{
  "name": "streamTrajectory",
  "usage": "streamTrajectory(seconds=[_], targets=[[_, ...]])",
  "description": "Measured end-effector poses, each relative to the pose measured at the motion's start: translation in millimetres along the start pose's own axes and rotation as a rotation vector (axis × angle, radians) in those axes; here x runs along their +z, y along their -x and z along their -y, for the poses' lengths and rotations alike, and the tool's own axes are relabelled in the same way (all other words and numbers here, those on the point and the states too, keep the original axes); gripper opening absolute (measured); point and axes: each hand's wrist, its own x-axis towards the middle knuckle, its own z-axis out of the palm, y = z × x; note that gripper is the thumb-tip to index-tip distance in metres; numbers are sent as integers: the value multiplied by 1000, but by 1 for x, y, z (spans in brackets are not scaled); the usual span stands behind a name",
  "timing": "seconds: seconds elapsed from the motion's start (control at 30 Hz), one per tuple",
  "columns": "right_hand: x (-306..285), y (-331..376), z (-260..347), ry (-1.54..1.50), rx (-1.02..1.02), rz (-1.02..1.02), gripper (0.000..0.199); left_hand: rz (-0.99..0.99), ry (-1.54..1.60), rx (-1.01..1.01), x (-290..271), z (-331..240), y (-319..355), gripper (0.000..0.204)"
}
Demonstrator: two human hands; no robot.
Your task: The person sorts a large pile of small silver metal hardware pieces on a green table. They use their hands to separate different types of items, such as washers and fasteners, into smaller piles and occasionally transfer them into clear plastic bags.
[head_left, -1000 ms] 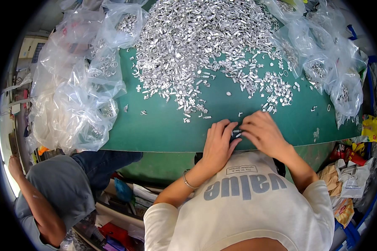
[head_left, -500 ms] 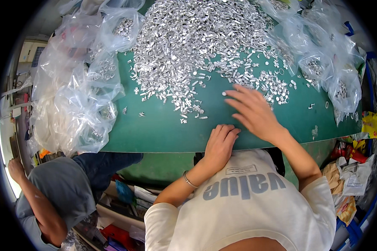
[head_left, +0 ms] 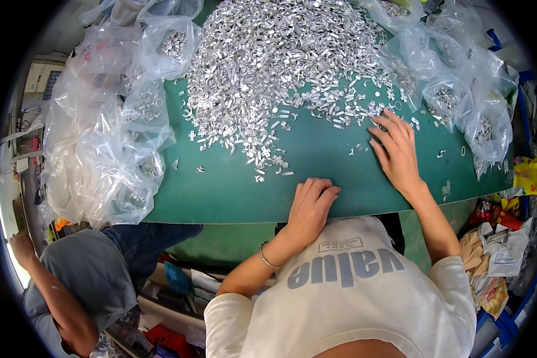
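Small silvery metal pieces (head_left: 268, 65) lie heaped at 12 o'clock on a green tabletop (head_left: 238, 203), with a few loose pieces (head_left: 357, 148) between 2 and 3 o'clock. Just right of those strays, the right hand (head_left: 398, 154) rests with its fingers spread, no piece visibly pinched. At 4 o'clock, by the near edge, the left hand (head_left: 310, 206) curls its fingers downward; whether they close on anything cannot be told.

A broad sweep of the right palm could push the strays back among the heaped ones, and a piece nudged toward 6 o'clock could drop off the unguarded edge. Clear plastic bags (head_left: 104, 143) crowd 9 to 10 o'clock; more filled bags (head_left: 489, 128) hem in 2 o'clock, where loose film might snag a wide reach. A co-worker (head_left: 80, 274) sits at 8 o'clock.
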Motion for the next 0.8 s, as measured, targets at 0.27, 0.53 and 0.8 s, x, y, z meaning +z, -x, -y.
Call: streamTrajectory(seconds=[0.27,0.53,0.8], targets=[[8,-12,40,8,-7,211,44,-1,-275,38,-13,23,-67,32],[-2,-6,24,58,75,32,30,83,-391,45,2,36,-91,22],[21,-30,43,-44,27,-94,19,64,-276,40,-8,26,-67,17]])
